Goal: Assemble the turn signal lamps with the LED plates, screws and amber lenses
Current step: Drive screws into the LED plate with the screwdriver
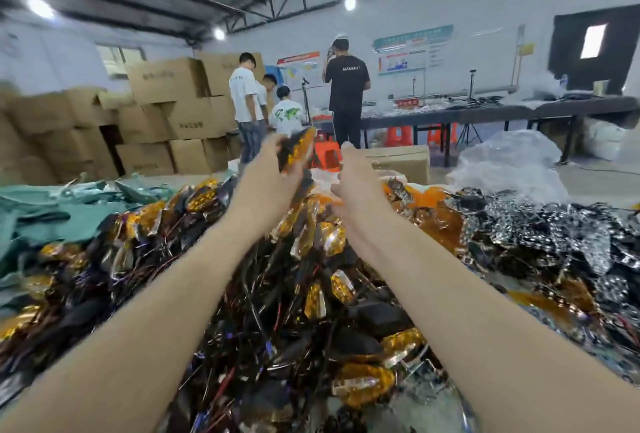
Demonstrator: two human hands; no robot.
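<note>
My left hand point(266, 176) is stretched out over the table and grips a turn signal lamp point(298, 148) with an amber lens and black housing, held upright above the heap. My right hand point(356, 183) is stretched out beside it, a short gap to the right, fingers loosely curled and holding nothing that I can see. Below both arms lies a big pile of finished lamps point(311, 294) with amber lenses, black housings and tangled wires. To the right sits a heap of silver LED plates point(561, 231) and loose amber lenses point(433, 204).
Green cloth bags point(52, 214) lie at the left of the table. Stacked cardboard boxes point(156, 121) stand behind them. Several people point(346, 100) stand near a long dark table point(485, 110) at the back. Clear plastic wrap point(509, 162) is heaped at the right, with orange stools point(325, 155) beyond.
</note>
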